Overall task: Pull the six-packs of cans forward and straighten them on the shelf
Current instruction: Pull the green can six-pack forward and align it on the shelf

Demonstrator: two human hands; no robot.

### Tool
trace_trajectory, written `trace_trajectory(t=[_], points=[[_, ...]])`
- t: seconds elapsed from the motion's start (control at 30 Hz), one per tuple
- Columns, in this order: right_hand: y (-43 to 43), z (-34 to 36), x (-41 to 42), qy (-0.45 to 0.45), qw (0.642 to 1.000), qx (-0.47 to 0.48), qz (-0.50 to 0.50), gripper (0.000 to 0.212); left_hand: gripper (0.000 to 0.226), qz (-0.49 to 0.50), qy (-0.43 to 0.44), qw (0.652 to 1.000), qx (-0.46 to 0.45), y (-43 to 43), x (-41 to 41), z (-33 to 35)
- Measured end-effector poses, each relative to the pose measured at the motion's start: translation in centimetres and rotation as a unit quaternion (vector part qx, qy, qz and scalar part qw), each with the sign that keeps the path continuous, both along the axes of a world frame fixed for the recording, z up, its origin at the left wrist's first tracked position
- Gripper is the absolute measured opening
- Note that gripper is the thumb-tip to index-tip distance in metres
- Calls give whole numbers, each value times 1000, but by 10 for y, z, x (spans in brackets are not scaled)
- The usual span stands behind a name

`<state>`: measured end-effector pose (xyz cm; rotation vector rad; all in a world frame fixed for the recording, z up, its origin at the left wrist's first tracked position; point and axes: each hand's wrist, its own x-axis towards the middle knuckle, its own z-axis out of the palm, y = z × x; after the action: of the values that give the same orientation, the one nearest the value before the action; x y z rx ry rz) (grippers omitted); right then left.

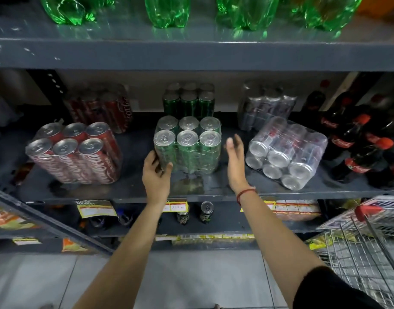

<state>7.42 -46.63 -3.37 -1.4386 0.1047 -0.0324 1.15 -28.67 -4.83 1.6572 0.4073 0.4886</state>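
2 bare forearms are reaching up from the bottom of the view toward the middle shelf (115, 192). The left hand (156, 175) is curling around the lower left corner of the green six-pack (188, 144), thumb on the front face and fingers on the left side, touching the plastic wrap. The right hand (235, 157) is standing spread and flat, palm facing left, just beside the pack at its 3 o'clock but not touching it; a red thread (246, 194) is circling that wrist. The green six-pack is standing upright near the front edge, between the 2 hands. At its 9 o'clock a red six-pack (75, 152) is leaning. At 3 o'clock a silver six-pack (285, 152) is lying tilted, can ends facing forward. At 12 o'clock, deeper on the shelf, a second green six-pack (189, 101) is standing. A wire cart (365, 244) is standing at 4 o'clock.
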Motion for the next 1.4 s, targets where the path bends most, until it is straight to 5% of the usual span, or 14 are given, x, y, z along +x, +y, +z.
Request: trace_trajectory(t=[0.1, 0.33, 0.57, 0.77, 0.9, 1.03, 1.27, 1.4], points=[[2, 23, 29, 23, 999, -25, 15, 57, 46, 65, 5, 997, -36, -40, -18, -3], [9, 42, 60, 46, 979, -99, 170, 66, 71, -60, 96, 993, -30, -85, -11, 10], [11, 6, 8, -35, 991, -123, 36, 57, 78, -54, 46, 977, -203, -50, 10, 11], [65, -1, -65, -114, 966, -210, -93, 55, 63, -66, 106, 946, -299, -8, 46, 24], [64, -2, -67, -117, 980, -134, -87, 47, 79, 34, 138, 970, -197, 7, 50, 19], [37, 13, -23, -95, 983, -113, -107, 39, 44, 148, -10, 978, -144, -37, -1, 21], [19, 41, 56, 63, 983, -110, 130, 84, 99, 21, 76, 986, -144, -94, -9, 24], [37, 30, 43, 46, 989, -124, 66, 94, 91, 52, 98, 981, -157, -78, 11, 43]])
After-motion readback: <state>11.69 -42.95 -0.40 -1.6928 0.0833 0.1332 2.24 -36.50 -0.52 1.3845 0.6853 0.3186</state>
